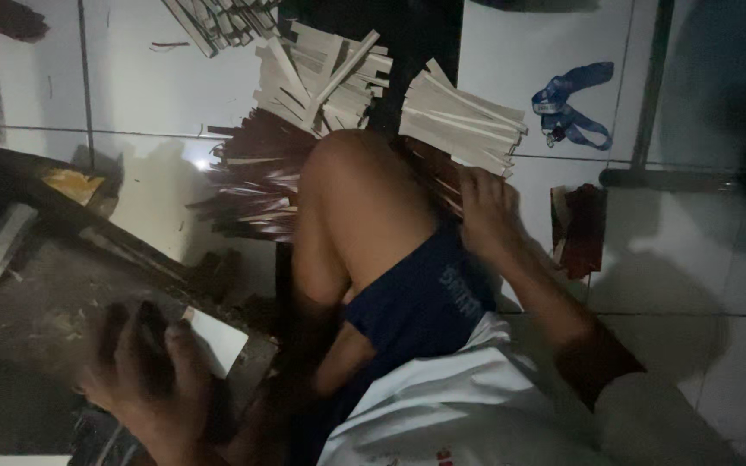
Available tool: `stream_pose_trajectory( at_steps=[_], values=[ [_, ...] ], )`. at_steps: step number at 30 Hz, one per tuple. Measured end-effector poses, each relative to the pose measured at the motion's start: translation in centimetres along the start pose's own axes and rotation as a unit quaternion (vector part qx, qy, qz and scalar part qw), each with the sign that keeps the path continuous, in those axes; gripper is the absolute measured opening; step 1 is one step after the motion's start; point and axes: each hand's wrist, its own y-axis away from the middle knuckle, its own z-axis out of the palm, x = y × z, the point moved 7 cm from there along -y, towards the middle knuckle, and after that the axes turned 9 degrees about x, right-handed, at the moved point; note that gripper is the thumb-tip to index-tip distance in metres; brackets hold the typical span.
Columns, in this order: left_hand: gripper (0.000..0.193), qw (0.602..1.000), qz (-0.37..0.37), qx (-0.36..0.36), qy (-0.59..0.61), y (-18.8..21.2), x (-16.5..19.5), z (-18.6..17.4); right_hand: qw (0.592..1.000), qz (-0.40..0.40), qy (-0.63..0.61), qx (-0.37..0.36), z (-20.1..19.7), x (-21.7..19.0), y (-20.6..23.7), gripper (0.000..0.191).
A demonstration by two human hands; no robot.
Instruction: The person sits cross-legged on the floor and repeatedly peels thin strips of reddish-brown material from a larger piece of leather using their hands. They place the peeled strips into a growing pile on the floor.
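Low on the tiled floor, pale wooden strips are touched by the right hand, fingers spread over the near ends just beside the raised knee. A dark handle-like object is gripped by the blurred left hand.

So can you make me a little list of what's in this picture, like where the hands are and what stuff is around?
place: white tiled floor, dim light
left hand: blurred, on a dark wooden board; grip unclear
right hand: beside the bent knee, touching dark thin strips
pale flat sticks: piled just beyond the knee
blue strap: lying on the floor, apart from the sticks
clothes: dark blue shorts, white shirt
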Motion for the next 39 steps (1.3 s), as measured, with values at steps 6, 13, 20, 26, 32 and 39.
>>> stream_pose_trajectory(
  at_steps=[6, 13, 20, 26, 32, 39],
  values=[
    [0.033, 0.998, 0.043, 0.014, -0.033, -0.5, 1.2, 0.6, 0.999, 0.050, -0.014, 0.019, 1.6, 1.0, -1.6, 0.092],
    [0.034, 0.996, 0.082, 0.025, 0.003, -1.4, 2.3, 1.2, 0.999, 0.036, -0.032, 0.013, 2.0, 1.2, -1.6, 0.066],
    [0.032, 0.998, 0.012, -0.001, 0.060, -1.8, 2.7, 0.9, 0.993, 0.036, 0.088, -0.064, 1.5, 0.0, -3.8, 0.029],
    [0.034, 0.999, -0.043, 0.007, -0.008, -0.8, 1.8, 0.3, 0.998, 0.028, 0.046, -0.040, 0.4, -0.5, -4.3, 0.033],
    [0.036, 1.000, -0.022, 0.019, -0.008, -1.0, 0.3, -0.3, 0.993, 0.117, 0.013, -0.022, 1.0, -0.7, -3.0, 0.023],
    [0.036, 0.998, -0.014, 0.057, 0.029, -1.9, -0.4, -3.0, 0.970, 0.189, -0.138, 0.059, -7.1, -4.2, -4.2, 0.055]
  ],
)
